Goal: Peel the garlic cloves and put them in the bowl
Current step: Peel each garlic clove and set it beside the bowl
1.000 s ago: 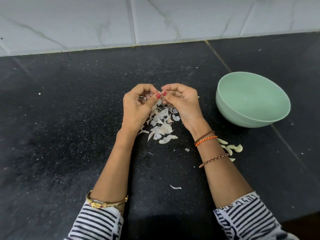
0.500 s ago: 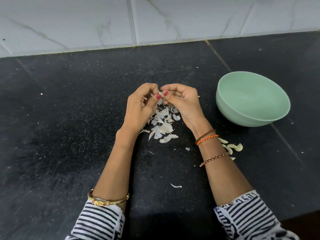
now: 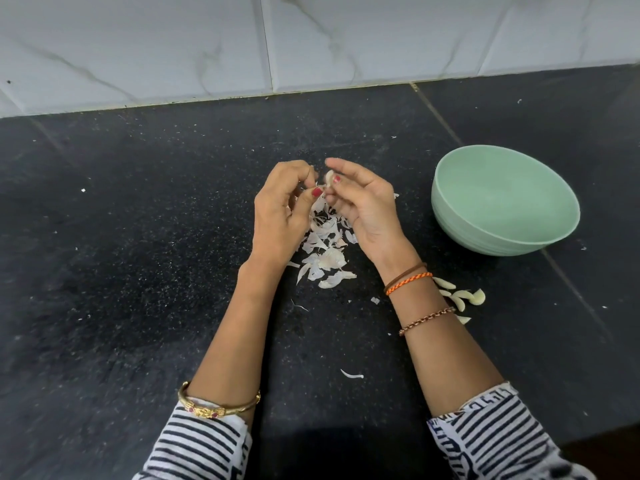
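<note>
My right hand (image 3: 363, 209) pinches a pale garlic clove (image 3: 329, 176) between thumb and fingertips above the counter. My left hand (image 3: 282, 216) is curled beside it, its thumb and fingers pinching a thin strip of skin that hangs from the clove. A heap of papery garlic skins (image 3: 323, 252) lies on the black counter under both hands. The mint-green bowl (image 3: 446, 206) stands to the right, and I see nothing inside it. Several peeled cloves (image 3: 462, 296) lie on the counter by my right forearm, partly hidden behind it.
The black speckled counter (image 3: 138, 271) stretches left and toward me, with stray skin scraps such as one sliver (image 3: 351, 375) between my forearms. A white marble-tiled wall (image 3: 311, 39) closes off the back. The counter's front edge shows at bottom right.
My hands have drawn slightly apart; the clove now shows bare at my right fingertips, and a strip of skin has come away toward my left hand.
</note>
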